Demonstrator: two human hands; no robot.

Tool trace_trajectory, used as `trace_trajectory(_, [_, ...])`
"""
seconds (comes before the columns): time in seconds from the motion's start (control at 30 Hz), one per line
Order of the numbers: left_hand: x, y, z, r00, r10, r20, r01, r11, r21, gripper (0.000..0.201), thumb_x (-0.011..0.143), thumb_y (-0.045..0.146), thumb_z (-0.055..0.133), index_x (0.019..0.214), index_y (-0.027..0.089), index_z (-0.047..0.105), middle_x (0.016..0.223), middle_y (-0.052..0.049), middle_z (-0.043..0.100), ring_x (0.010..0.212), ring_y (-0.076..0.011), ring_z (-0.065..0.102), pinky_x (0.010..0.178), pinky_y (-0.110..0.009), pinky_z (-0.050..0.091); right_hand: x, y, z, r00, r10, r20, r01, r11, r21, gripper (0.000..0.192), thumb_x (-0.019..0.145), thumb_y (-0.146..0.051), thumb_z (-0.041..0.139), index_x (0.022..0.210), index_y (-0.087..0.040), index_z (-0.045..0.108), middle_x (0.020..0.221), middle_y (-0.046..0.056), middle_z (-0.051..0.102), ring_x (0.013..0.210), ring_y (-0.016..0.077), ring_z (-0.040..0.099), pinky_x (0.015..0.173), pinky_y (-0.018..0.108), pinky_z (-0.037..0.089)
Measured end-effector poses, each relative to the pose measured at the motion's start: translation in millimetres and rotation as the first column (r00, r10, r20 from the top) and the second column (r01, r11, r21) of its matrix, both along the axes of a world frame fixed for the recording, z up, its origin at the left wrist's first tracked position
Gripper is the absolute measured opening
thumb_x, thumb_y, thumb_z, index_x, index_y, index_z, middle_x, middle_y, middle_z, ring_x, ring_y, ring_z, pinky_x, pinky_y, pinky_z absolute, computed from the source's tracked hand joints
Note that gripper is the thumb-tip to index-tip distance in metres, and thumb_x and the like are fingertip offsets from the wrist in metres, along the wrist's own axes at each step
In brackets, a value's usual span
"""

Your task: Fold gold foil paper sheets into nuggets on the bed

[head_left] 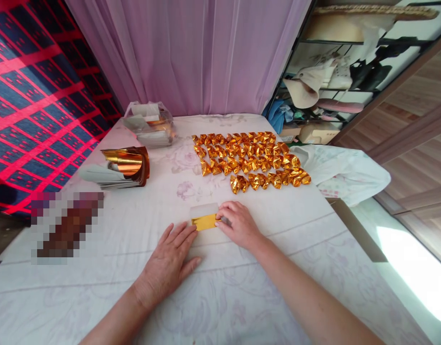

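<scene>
The person is folding a gold sheet [205,221] on the bed [277,287], and the fold looks early: the sheet lies flat, gold face showing on its near half, with a pale flap turned over on the far half. The right hand [238,224] rests on the sheet's right end, fingers together and curled, pressing it down; whether they pinch an edge cannot be told. The left hand [170,261] lies flat on the bed just near and left of the sheet, fingers slightly spread, fingertips touching its near left corner. Beyond the sheet lie rows of finished gold folds [251,160]; far left of it sits a stack of unfolded sheets [125,166], and beyond that a clear bag [150,123]. The next move seems to call for creasing firmly while both hands keep the sheet from sliding.
</scene>
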State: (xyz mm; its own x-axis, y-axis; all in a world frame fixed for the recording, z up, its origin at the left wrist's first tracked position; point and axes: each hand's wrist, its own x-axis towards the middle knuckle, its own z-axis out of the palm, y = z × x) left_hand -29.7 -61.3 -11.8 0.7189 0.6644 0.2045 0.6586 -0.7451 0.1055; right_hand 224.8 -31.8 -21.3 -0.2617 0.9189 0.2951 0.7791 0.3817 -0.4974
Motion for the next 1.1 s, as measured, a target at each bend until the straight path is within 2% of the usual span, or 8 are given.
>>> trace_trajectory(0.17, [-5, 2, 3.8, 0.999, 0.034, -0.024, -0.036, 0.998, -0.050, 0.050, 0.097, 0.049, 0.046, 0.134, 0.017, 0.055, 0.135, -0.011, 0.061, 0.131, -0.0290, 0.051, 0.113, -0.053, 0.035, 1, 1, -1.3, 1.000, 0.007, 0.001, -0.007, 1.000, 0.011, 0.009, 0.081, -0.018, 0.071, 0.087, -0.023, 0.067, 0.102, 0.003, 0.064, 0.097, 0.0205, 0.058, 0.088, 0.036, 0.044])
trace_trajectory(0.33, [-11, 3, 10.1, 0.996, 0.086, 0.029, -0.087, 0.996, 0.003, 0.048, 0.096, 0.051, 0.047, 0.126, 0.017, 0.061, 0.129, -0.010, 0.066, 0.127, -0.0302, 0.054, 0.112, -0.053, 0.035, 1, 2, -3.5, 1.000, 0.007, 0.003, -0.007, 1.000, 0.014, 0.009, 0.081, -0.019, 0.071, 0.087, -0.023, 0.067, 0.101, 0.003, 0.064, 0.097, 0.0201, 0.058, 0.089, 0.037, 0.044])
trace_trajectory(0.43, [1, 4, 17.8, 0.989, 0.116, 0.089, -0.122, 0.991, 0.057, 0.044, 0.098, 0.047, 0.045, 0.123, 0.016, 0.063, 0.124, -0.012, 0.067, 0.125, -0.0299, 0.056, 0.112, -0.053, 0.036, 1, 1, -3.6, 1.000, 0.006, 0.008, -0.006, 1.000, 0.024, 0.009, 0.080, -0.020, 0.071, 0.087, -0.023, 0.067, 0.100, 0.004, 0.065, 0.096, 0.0204, 0.058, 0.088, 0.037, 0.045])
trace_trajectory(0.5, [14, 5, 19.9, 0.996, 0.066, 0.066, -0.069, 0.996, 0.051, 0.044, 0.098, 0.045, 0.045, 0.127, 0.016, 0.060, 0.131, -0.011, 0.064, 0.130, -0.0286, 0.051, 0.114, -0.052, 0.033, 1, 1, -3.5, 1.000, 0.007, 0.014, -0.007, 0.999, 0.031, 0.010, 0.080, -0.021, 0.072, 0.089, -0.023, 0.067, 0.100, 0.004, 0.065, 0.096, 0.0209, 0.059, 0.087, 0.037, 0.045])
trace_trajectory(0.63, [32, 9, 8.2, 0.999, 0.028, -0.042, -0.028, 0.999, 0.022, 0.060, 0.097, 0.055, 0.043, 0.138, 0.013, 0.052, 0.144, -0.013, 0.053, 0.137, -0.0309, 0.044, 0.117, -0.053, 0.025, 1, 1, -3.1, 1.000, 0.011, 0.019, -0.012, 0.999, 0.044, 0.010, 0.082, -0.021, 0.071, 0.091, -0.023, 0.068, 0.101, 0.004, 0.066, 0.097, 0.0211, 0.059, 0.088, 0.037, 0.045])
trace_trajectory(0.77, [29, 10, -10.2, 0.997, 0.041, -0.073, -0.039, 0.999, 0.017, 0.071, 0.095, 0.065, 0.037, 0.145, 0.016, 0.045, 0.150, -0.011, 0.046, 0.141, -0.0291, 0.038, 0.120, -0.051, 0.014, 0, -4, 2.5, 0.999, 0.004, 0.051, -0.008, 0.997, 0.079, 0.008, 0.086, -0.020, 0.066, 0.091, -0.023, 0.070, 0.103, 0.005, 0.068, 0.096, 0.0216, 0.060, 0.086, 0.038, 0.046])
trace_trajectory(0.9, [25, 8, -15.9, 0.998, 0.043, -0.055, -0.042, 0.999, 0.026, 0.074, 0.095, 0.067, 0.034, 0.148, 0.016, 0.040, 0.152, -0.011, 0.044, 0.143, -0.0284, 0.036, 0.121, -0.050, 0.007, -5, -17, 12.4, 0.987, 0.075, 0.141, -0.095, 0.985, 0.143, 0.023, 0.095, -0.022, 0.053, 0.112, -0.024, 0.068, 0.122, 0.008, 0.067, 0.114, 0.0242, 0.056, 0.095, 0.042, 0.043])
trace_trajectory(1.1, [26, 7, -12.9, 0.998, 0.040, -0.046, -0.040, 0.999, 0.008, 0.076, 0.095, 0.067, 0.034, 0.151, 0.016, 0.035, 0.152, -0.012, 0.043, 0.143, -0.0278, 0.036, 0.121, -0.050, 0.007, -13, -33, 11.2, 0.953, 0.161, 0.256, -0.159, 0.987, -0.031, 0.046, 0.094, -0.030, 0.055, 0.139, -0.018, 0.052, 0.145, 0.011, 0.053, 0.138, 0.0282, 0.041, 0.109, 0.049, 0.036])
